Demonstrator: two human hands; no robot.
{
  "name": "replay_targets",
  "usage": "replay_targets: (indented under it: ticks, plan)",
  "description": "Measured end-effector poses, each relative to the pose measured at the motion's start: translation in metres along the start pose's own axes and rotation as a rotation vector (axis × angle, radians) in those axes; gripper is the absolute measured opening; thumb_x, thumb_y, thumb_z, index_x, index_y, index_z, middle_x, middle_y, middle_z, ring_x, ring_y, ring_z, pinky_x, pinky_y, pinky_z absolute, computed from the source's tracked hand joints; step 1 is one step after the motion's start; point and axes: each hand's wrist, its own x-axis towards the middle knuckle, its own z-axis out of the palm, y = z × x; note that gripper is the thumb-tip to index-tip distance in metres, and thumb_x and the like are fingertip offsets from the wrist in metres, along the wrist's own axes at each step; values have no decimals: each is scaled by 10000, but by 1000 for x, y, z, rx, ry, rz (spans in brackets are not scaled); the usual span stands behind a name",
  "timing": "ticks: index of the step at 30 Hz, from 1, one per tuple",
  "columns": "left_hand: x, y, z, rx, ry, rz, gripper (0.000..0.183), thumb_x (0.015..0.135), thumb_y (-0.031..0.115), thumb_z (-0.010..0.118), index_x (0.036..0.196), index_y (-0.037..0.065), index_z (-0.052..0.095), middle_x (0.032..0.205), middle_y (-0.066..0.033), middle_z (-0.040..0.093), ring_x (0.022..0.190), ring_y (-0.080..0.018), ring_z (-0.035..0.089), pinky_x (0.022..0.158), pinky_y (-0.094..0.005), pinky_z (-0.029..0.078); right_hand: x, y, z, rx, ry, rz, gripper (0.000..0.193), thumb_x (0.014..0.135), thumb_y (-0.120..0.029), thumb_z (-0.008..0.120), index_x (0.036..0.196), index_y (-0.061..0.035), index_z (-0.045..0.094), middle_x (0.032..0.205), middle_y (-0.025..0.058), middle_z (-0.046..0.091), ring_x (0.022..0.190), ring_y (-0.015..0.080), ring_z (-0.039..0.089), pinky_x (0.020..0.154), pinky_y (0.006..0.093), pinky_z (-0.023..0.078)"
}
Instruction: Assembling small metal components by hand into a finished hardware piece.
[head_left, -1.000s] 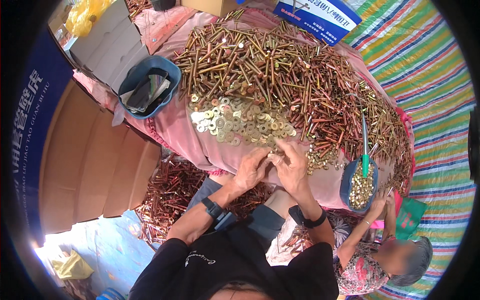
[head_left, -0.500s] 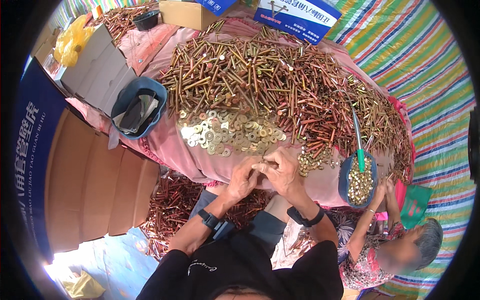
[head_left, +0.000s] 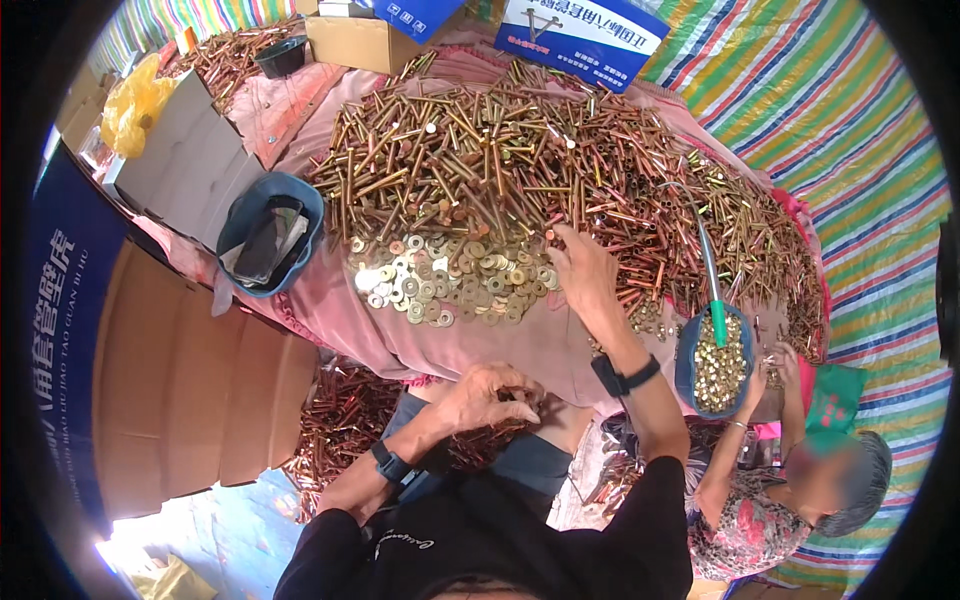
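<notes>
Over my lap, above a heap of reddish bolts, my left hand (head_left: 488,397) is curled closed; what its fingers hold cannot be made out. My right hand (head_left: 588,268) reaches forward to the near edge of the large bolt pile (head_left: 450,160). Its thumb and finger close on a bolt (head_left: 550,235) with a reddish round end. Just left of that hand, brass-coloured washers (head_left: 440,280) lie spread on the pink cloth (head_left: 430,345). Reddish metal sleeves (head_left: 635,215) lie mixed into the pile's right side.
On the right, a blue tub (head_left: 688,372) holds small brass nuts (head_left: 718,365) and a green-handled tool (head_left: 719,325). A co-worker's hands (head_left: 775,370) work beside it. Another blue tub (head_left: 312,200) stands left with a dark flat object inside. Cartons (head_left: 180,370) line the left side.
My hands were together over the cloth's near edge and have parted. The right has moved forward to the bolt pile, the left back over my lap.
</notes>
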Motion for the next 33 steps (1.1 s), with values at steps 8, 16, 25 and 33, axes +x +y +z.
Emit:
replay_targets:
  ticks: [8,16,25,33]
  plan:
    - [12,-1,-1,-575,267,-265,351,1084,297,568,1247,7,679,1103,-133,751,953,-152,705,872,-312,587,-15,11,4,-65,-60,-69,185,912,-83,665,1097,-85,665,892,154,658,751,372,672,679,454,535]
    - [44,-25,1,-1018,363,-363,379,1076,350,564,1186,-9,612,977,-78,693,923,-200,700,831,-341,599,-91,-64,-36,245,-188,-398,290,797,17,670,1066,-90,695,912,124,666,840,324,662,732,429,542]
    - [36,4,14,-785,584,-195,187,1086,165,553,1162,-6,556,1123,-134,731,1050,-221,717,925,-312,547,-36,11,18,-90,-135,97,184,894,-97,710,1066,-39,741,825,148,639,755,301,654,671,403,516]
    - [35,-27,31,-361,684,-19,114,1024,19,588,1113,-19,647,945,-96,742,856,-134,692,782,-298,565,-35,5,5,466,-214,364,202,916,-173,764,1033,-12,728,797,87,681,630,188,646,544,318,485]
